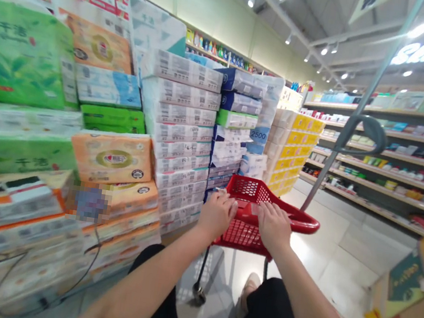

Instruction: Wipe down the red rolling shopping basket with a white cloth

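Ahead of me stands a red plastic shopping cart (246,236) with a perforated basket. My left hand (218,210) is wrapped round the left part of its handle. On the right part of the same handle rests my right hand (274,222), its fingers curled over the top. The red handle (246,212) shows between the two hands. A grey pole (334,156) with a dark hook-shaped grip rises from the cart's right side. One caster wheel (198,294) is visible on the floor below the basket.
Tall stacks of packaged tissue (185,123) line the left, close to the cart. Loose black cables (26,253) hang over the lower packs. Yellow-and-white packs (293,150) stand further ahead. Stocked shelves (391,154) run along the right. Cardboard boxes (412,311) sit at the near right.
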### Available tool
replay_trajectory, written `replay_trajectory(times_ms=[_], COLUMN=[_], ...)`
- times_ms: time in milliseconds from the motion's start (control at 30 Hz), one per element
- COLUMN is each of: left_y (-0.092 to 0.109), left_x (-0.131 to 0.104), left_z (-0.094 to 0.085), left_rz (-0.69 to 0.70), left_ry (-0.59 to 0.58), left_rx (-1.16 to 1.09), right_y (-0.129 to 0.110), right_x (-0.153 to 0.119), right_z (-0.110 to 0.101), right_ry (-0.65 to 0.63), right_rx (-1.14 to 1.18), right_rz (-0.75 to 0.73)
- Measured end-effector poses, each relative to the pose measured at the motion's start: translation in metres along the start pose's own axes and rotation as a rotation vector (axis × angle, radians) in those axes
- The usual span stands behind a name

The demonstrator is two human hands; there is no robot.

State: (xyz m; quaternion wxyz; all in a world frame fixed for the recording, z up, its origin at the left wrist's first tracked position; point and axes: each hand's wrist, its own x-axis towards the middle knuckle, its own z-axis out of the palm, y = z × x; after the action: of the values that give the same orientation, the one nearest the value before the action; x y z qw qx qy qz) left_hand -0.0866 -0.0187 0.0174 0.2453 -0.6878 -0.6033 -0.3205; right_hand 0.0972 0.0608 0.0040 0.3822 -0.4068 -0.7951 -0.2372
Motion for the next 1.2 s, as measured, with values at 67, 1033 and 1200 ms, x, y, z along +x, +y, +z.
replay_trajectory(times_ms=[67, 1033, 1200], left_y=[0.001, -0.017, -0.008], left_x=[0.0, 0.0, -0.025], left_z=[-0.001, 0.026, 0.037], left_rz=[0.008, 0.031, 0.102], left_ry=[-0.04, 0.054, 0.125], left_rx=[-0.057, -0.116, -0.048], right_y=[-0.004, 0.005, 0.011], right_x=[-0.013, -0.019, -0.02], right_z=[0.009, 0.023, 0.023], right_ry=[0.189, 0.352, 0.31], right_rx=[0.039, 0.106, 0.109], right_rz=[0.013, 0.016, 0.032])
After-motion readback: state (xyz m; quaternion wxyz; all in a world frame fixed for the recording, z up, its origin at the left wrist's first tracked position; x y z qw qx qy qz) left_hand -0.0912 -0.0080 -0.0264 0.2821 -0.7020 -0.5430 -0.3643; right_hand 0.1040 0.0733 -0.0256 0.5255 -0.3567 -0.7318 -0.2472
